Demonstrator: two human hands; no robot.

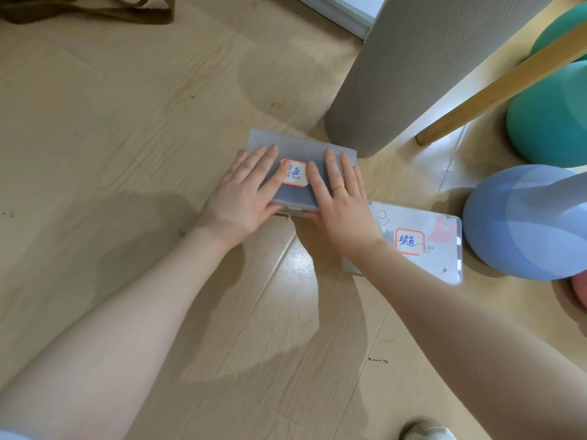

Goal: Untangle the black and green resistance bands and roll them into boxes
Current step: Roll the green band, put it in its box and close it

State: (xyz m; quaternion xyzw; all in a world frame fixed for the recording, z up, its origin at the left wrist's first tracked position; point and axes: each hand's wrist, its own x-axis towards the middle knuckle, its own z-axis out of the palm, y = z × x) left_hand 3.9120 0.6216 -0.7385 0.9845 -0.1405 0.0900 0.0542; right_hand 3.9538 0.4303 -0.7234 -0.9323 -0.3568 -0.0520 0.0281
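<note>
Home exercise corner: pale wood-plank floor (127,122), white baseboard (336,12), rolled grey mat (397,74), balance domes (521,223) (blue, teal).

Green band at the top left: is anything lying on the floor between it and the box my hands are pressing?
Nothing visible. The green band lies top left; bare floor runs from it to the box, where the left hand and right hand press flat on its closed lid.

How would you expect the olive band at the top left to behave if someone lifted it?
The olive band would probably be floppy: it lies flat in loose loops on the floor. It looks thin, so likely light, and should sag rather than hold its shape.
</note>
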